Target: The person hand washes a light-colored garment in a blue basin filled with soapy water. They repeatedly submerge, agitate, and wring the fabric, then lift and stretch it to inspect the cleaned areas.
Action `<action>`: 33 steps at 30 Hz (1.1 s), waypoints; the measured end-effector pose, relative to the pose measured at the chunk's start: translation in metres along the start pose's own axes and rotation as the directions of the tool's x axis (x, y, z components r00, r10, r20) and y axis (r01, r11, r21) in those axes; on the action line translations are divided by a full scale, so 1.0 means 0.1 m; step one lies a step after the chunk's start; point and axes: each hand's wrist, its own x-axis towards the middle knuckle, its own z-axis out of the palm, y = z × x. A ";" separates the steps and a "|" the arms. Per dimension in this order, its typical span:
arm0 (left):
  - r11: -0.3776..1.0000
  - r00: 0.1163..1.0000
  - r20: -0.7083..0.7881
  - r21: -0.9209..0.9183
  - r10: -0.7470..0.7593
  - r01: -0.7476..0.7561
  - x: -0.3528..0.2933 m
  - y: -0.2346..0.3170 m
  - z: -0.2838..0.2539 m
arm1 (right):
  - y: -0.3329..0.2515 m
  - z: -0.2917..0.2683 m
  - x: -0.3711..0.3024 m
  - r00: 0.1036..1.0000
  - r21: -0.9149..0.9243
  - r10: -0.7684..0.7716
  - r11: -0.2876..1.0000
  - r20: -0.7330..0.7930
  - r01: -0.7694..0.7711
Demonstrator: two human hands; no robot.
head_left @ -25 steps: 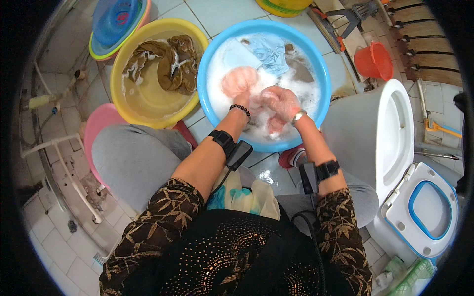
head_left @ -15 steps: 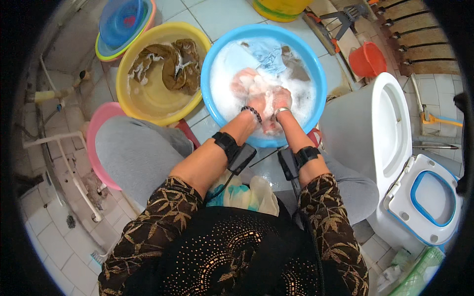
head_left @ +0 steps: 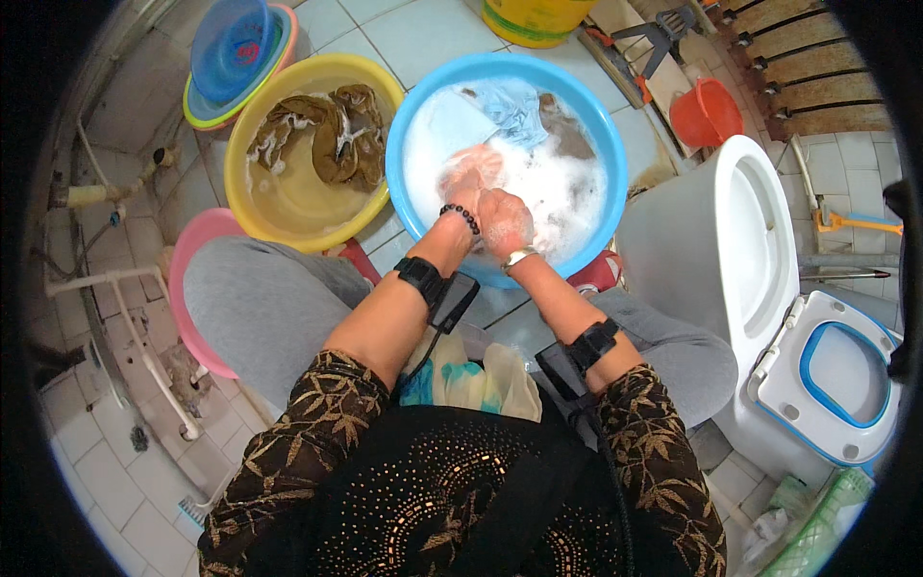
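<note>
A blue basin [head_left: 615, 207] filled with white suds stands between my knees, and both my hands are in it. My left hand [head_left: 465, 192], with a dark bead bracelet at its wrist, is closed on a wet pink cloth [head_left: 477, 159] half covered in foam. Close against it, my right hand [head_left: 505, 223] is curled into a soapy fist, with a light bangle at the wrist. Whatever lies inside that fist is hidden. A light blue cloth [head_left: 514, 111] and a dark grey-brown cloth [head_left: 565, 130] soak at the basin's far side.
Left of it, a yellow basin [head_left: 240, 207] holds water and a brown garment [head_left: 332, 144]. Stacked basins [head_left: 231, 53] are behind; a pink basin [head_left: 187, 327] is by my left knee. To the right are a toilet [head_left: 673, 231], a seat lid [head_left: 836, 385] and a red bucket [head_left: 707, 113].
My right hand has moved left, up against my left hand, and has turned into a visible fist. The reddish cloth near the basin's front no longer shows. My left hand has shifted slightly left.
</note>
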 end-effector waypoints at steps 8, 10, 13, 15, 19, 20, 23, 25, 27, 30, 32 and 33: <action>0.921 0.948 -0.011 0.242 0.319 -0.307 -0.10 0.16 0.15 | 1.02 0.16 0.79 0.980 -0.010 0.093 0.995 -0.174 -0.096; 0.912 0.947 -0.082 0.306 0.311 -0.273 -0.17 0.39 0.14 | 1.10 0.12 0.75 0.938 0.330 0.285 0.920 -0.196 -0.211; 0.955 0.954 -0.161 0.200 0.252 -0.219 -0.21 0.52 0.07 | 0.95 0.10 0.41 0.987 0.371 0.139 0.923 -0.074 -0.103; 0.982 0.970 -0.158 0.067 0.185 -0.176 -0.16 0.48 0.01 | 0.75 0.14 0.21 0.983 -0.160 -0.092 0.985 -0.157 0.067; 0.975 0.943 -0.253 0.013 0.217 -0.221 0.02 0.28 -0.11 | 0.57 0.20 0.20 0.936 -0.576 -0.003 0.788 0.353 0.219; 0.974 0.913 -0.338 0.093 0.228 -0.209 0.08 0.25 -0.15 | 0.59 0.23 0.28 0.914 -0.599 0.034 0.764 0.405 0.237; 0.968 0.885 -0.412 0.210 0.217 -0.139 0.20 0.23 -0.27 | 0.73 0.39 0.61 0.879 -0.635 0.261 0.770 0.399 0.060; 0.967 0.887 -0.413 0.225 0.207 -0.120 0.24 0.21 -0.33 | 0.83 0.49 0.80 0.830 -0.631 0.312 0.773 0.462 0.060; 0.955 0.878 -0.425 0.278 0.220 -0.105 0.24 0.20 -0.34 | 0.86 0.52 0.93 0.797 -0.603 0.353 0.798 0.491 0.018; 0.956 0.893 -0.385 0.258 0.234 -0.140 0.18 0.17 -0.25 | 0.76 0.46 0.85 0.939 -0.386 0.119 0.922 0.323 0.015; 0.978 0.921 -0.337 0.140 0.197 -0.158 0.10 0.17 -0.13 | 0.61 0.36 0.65 0.963 0.027 0.002 1.000 0.270 -0.010; 0.984 0.904 -0.396 0.140 0.160 -0.113 0.06 0.18 -0.06 | 0.53 0.32 0.50 0.988 0.175 -0.082 0.983 0.130 0.059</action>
